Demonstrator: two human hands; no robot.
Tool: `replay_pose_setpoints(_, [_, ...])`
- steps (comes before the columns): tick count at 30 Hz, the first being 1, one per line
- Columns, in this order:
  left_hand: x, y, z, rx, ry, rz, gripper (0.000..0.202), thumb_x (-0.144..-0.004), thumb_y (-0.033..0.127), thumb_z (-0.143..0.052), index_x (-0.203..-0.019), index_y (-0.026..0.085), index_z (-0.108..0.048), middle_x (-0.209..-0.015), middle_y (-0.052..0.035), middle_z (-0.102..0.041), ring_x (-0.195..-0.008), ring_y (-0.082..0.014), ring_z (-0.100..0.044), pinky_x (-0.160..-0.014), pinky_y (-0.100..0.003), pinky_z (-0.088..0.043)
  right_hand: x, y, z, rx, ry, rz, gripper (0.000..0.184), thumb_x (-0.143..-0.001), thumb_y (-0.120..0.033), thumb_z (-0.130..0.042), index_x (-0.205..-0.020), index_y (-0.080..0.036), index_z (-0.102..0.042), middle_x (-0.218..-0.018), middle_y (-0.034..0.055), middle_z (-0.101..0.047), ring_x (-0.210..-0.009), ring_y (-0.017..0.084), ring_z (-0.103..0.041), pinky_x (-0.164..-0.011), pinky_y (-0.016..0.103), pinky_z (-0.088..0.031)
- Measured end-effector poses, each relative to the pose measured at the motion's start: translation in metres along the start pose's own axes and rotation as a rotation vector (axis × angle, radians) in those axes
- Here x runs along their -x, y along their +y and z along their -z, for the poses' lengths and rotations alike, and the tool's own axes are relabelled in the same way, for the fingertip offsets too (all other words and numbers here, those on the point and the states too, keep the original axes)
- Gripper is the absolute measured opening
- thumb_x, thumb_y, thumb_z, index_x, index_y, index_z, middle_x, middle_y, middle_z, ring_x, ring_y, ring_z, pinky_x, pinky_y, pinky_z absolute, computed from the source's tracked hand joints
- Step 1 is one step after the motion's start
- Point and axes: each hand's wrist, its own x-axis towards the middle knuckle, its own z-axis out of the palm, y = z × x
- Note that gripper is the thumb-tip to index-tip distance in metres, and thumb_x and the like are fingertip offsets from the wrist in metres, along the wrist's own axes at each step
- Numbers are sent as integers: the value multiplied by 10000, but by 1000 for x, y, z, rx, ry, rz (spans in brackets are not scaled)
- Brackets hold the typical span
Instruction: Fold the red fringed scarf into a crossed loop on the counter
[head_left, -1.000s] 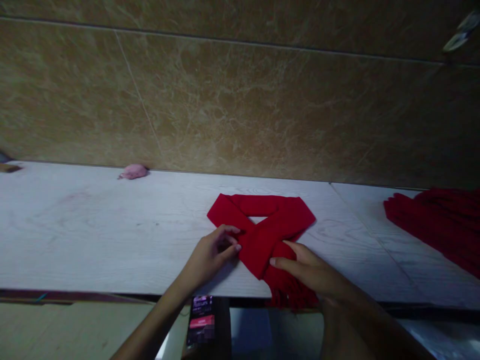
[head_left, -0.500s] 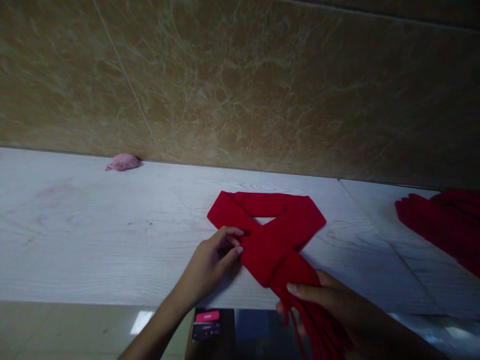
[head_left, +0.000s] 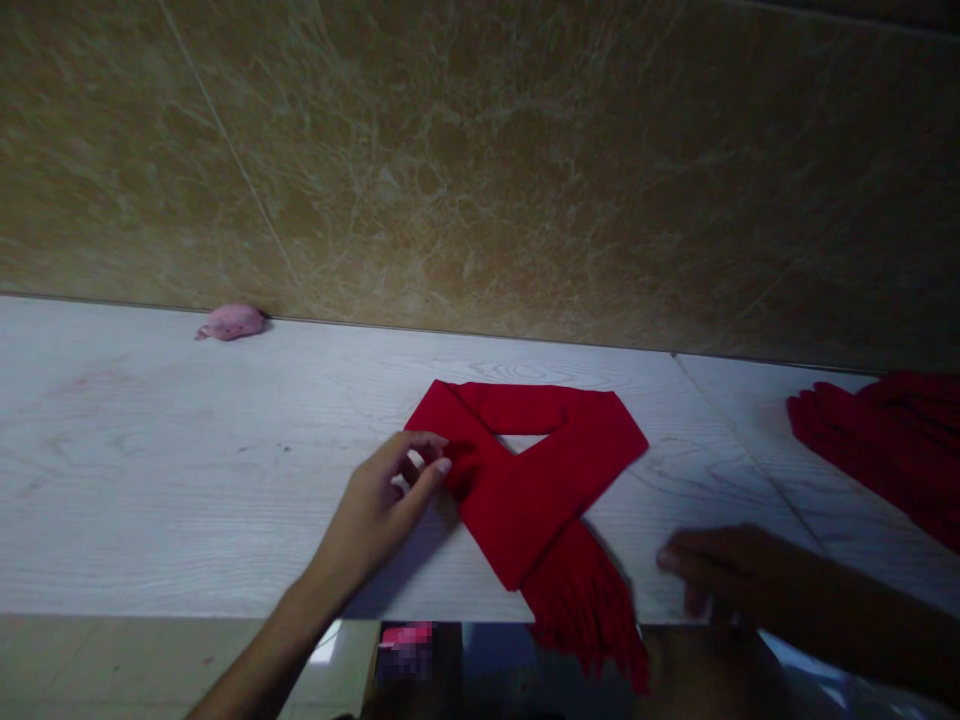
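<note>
Releasing the crossed red fabric scarf [head_left: 517,510] on the white wood-grain tabletop [head_left: 150,480], the right hand [head_left: 720,565] leaves the near fringe [head_left: 589,600] seemingly settled, its grip too blurred to tell; the left hand [head_left: 379,505] curls loosely spread.

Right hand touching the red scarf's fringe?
No, the right hand is to the right of the fringe, with a strip of white tabletop showing between them.
</note>
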Motion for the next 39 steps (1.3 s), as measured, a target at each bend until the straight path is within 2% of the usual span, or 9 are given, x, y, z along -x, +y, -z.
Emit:
replay_pose_setpoints(4, [-54, 4, 26, -448, 130, -19, 526, -955, 608, -421, -1141, 186, -673, -1126, -126, -718, -874, -247, -671, -751, -350, -527, -70, -18, 47, 240, 468, 24, 470, -892, -642, -433, -733, -266, -666, -751, 114, -741, -664, 272, -680, -633, 393, -518])
replay_pose_setpoints(8, [-99, 5, 23, -754, -136, 217, 631, -978, 659, -283, -853, 191, -687, -882, -144, -739, -811, -300, -687, -719, -365, -482, -127, -38, 36, 444, 487, -75, 553, -992, -607, -333, -898, -206, -701, -1010, 183, -760, -964, 321, -714, -827, 418, -514])
replay_pose_setpoints(13, [-114, 0, 5, -598, -98, 75, 533, -909, 686, -439, -785, 200, -619, -772, -83, -693, -711, -227, -624, -603, -287, -400, -149, -41, 8, 513, 555, -51, 599, -1027, -576, -264, -911, -208, -722, -1026, 184, -761, -962, 309, -713, -777, 373, -479])
replay_pose_setpoints(17, [-134, 0, 2, -308, -100, 115, 591, -881, 733, -441, -690, 192, -582, -672, -42, -628, -626, -185, -558, -536, -274, -352, -165, -38, 15, 464, 649, 25, 559, -1019, -573, -313, -871, -205, -707, -940, 159, -761, -897, 302, -693, -701, 351, -429])
replay_pose_setpoints(20, [-153, 0, 2, -374, -119, 157, 610, -922, 690, -409, -637, 184, -597, -645, -51, -623, -616, -193, -574, -543, -286, -360, -182, -36, 24, 440, 663, 46, 547, -1014, -572, -345, -814, -208, -701, -926, 156, -754, -888, 302, -684, -701, 354, -419])
replay_pose_setpoints(27, [-157, 0, -8, -902, 50, 181, 570, -965, 643, -441, -1085, 176, -745, -1068, -172, -762, -1023, -353, -696, -841, -408, -515, -198, -37, 22, 449, 772, 17, 569, -989, -627, -370, -931, -200, -742, -954, 176, -750, -932, 341, -683, -782, 418, -485])
replay_pose_setpoints(30, [-144, 10, -18, -933, 145, -40, 493, -1024, 513, -418, -1249, 163, -683, -1259, -178, -712, -1220, -341, -623, -998, -443, -487, -194, -42, 17, 461, 864, 193, 548, -1016, -541, -341, -1137, -167, -724, -1170, 196, -723, -1108, 354, -649, -913, 472, -501])
replay_pose_setpoints(34, [-131, 18, -38, -901, -85, -444, 476, -1073, 423, -358, -1464, 242, -561, -1599, -70, -484, -1529, -301, -317, -1251, -522, -210, -193, -53, 0, 531, 713, 578, 561, -1033, -469, -337, -1406, -142, -599, -1518, 177, -544, -1408, 300, -487, -1149, 458, -397])
replay_pose_setpoints(39, [-128, 3, -54, -903, -414, -444, 601, -1077, 562, -251, -1613, 310, -351, -1706, -45, -290, -1584, -369, -159, -1244, -654, -81, -199, -56, -22, 691, 432, 551, 599, -1039, -534, -322, -1540, -245, -478, -1651, 105, -395, -1525, 329, -341, -1226, 628, -230])
